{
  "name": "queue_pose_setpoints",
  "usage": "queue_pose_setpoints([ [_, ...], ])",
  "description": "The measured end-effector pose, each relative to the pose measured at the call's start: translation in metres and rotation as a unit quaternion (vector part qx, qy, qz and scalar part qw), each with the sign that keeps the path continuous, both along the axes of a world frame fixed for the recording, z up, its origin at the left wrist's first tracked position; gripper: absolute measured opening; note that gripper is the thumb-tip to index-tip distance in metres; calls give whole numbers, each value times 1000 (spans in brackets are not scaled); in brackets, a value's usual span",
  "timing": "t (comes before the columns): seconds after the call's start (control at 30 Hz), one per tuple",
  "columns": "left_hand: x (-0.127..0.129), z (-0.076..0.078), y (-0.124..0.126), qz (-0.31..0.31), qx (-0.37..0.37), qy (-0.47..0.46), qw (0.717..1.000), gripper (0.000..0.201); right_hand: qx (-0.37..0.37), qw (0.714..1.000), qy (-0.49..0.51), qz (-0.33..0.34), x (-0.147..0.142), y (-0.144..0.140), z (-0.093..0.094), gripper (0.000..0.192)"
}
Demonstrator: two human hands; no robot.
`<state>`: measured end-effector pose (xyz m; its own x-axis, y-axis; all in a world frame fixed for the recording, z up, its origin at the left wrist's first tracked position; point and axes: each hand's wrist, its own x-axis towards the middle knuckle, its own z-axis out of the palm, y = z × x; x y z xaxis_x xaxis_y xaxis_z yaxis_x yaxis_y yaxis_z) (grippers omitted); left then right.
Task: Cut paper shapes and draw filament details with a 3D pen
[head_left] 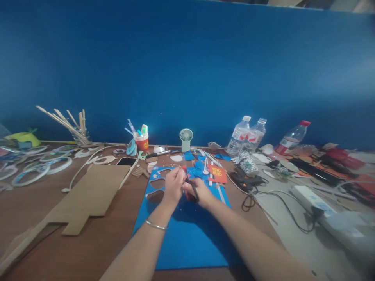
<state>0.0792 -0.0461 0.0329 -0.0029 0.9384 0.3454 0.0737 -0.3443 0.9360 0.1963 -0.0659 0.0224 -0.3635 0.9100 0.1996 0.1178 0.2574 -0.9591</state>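
Note:
Over a blue sheet (187,246) with cut-out holes, my two hands are close together. My right hand (200,193) is closed round black-handled scissors (193,191), whose blades point away from me toward my other hand. My left hand (174,183), with a bangle at the wrist, pinches a small red piece (184,168); most of it is hidden by the fingers. Just beyond my hands lie several round blue cut-outs (198,164) and a red card (217,174) with yellow lettering.
Brown cardboard (93,191) lies on the left, near white rings (58,166) and a jar of sticks (80,134). A pen cup (141,141) and small fan (186,139) stand at the back. Bottles (238,134), a glue gun (249,182) and a power strip (313,201) are on the right.

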Motion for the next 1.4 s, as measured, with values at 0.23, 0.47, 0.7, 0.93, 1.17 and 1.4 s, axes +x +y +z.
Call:
queue_pose_setpoints([
  [0.23, 2, 4, -4, -3, -8, -13, 1000, 27, 7, 1000, 7, 4, -1, -1, 0, 61],
  [0.47, 2, 2, -4, -10, -6, -19, 1000, 27, 8, 1000, 2, -5, -1, 1, -5, 60],
  [0.7, 1, 3, -4, -8, 0, -7, 1000, 28, 0, 1000, 0, -5, 0, 2, -7, 54],
  [0.93, 1, 2, -2, -2, -1, 6, 1000, 28, 10, 1000, 4, 10, 0, 1, -5, 59],
  [1.17, 0, 0, -1, -3, 1, 16, 1000, 27, 12, 1000, 9, 11, -1, 0, -3, 59],
  [1.4, -3, 4, 0, -5, 18, 40, 999, 30, -7, 1000, 9, 3, -1, 0, -3, 60],
])
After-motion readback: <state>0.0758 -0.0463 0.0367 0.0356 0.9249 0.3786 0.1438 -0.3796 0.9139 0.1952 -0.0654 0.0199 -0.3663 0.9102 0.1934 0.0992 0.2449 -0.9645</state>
